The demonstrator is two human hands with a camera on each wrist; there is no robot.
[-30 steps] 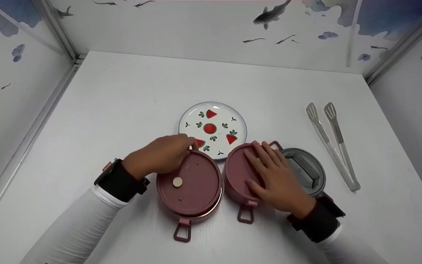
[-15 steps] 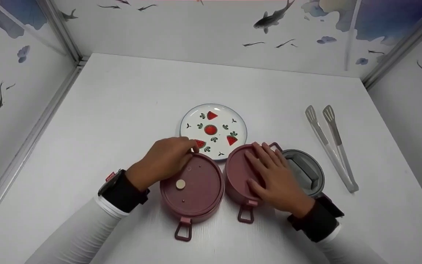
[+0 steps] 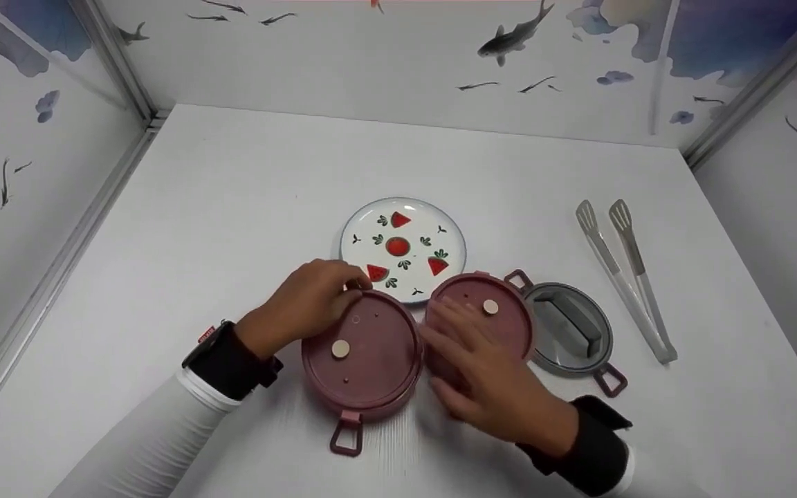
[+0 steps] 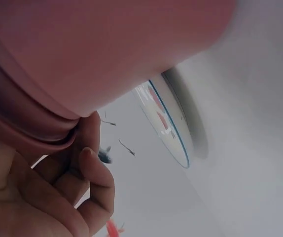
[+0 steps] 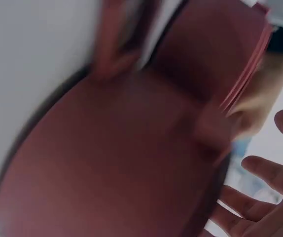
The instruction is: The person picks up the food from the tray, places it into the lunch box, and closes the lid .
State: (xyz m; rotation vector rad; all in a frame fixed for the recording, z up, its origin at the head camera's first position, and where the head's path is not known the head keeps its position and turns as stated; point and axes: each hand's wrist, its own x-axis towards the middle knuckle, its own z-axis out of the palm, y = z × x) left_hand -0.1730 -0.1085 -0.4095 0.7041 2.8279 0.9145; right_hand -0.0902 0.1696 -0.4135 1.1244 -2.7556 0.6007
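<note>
Two reddish-brown lidded pots stand side by side. My left hand (image 3: 308, 301) pinches the far-left edge of the left pot lid (image 3: 381, 353), fingertips curled at the rim. In the left wrist view that pot's side (image 4: 117, 54) rises close beside the curled fingers (image 4: 99, 175). Whether those fingers also touch the pot's far handle is hidden. My right hand (image 3: 485, 377), blurred and with fingers spread, is over the near-left part of the right pot lid (image 3: 509, 325). In the right wrist view its fingers (image 5: 265, 173) appear apart from the pot's wall (image 5: 107, 163).
A white plate (image 3: 409, 207) with a watermelon pattern lies behind the pots. Right of them is a round grey lid (image 3: 561, 353) with a thick bar handle; a reddish loop handle (image 3: 609, 380) shows beside it. Metal tongs (image 3: 637, 297) lie farther right on the white table (image 3: 232, 187).
The left lid has shifted slightly and now covers the pot's silver rim. My right hand has moved left and nearer to me, uncovering the right lid's pale knob.
</note>
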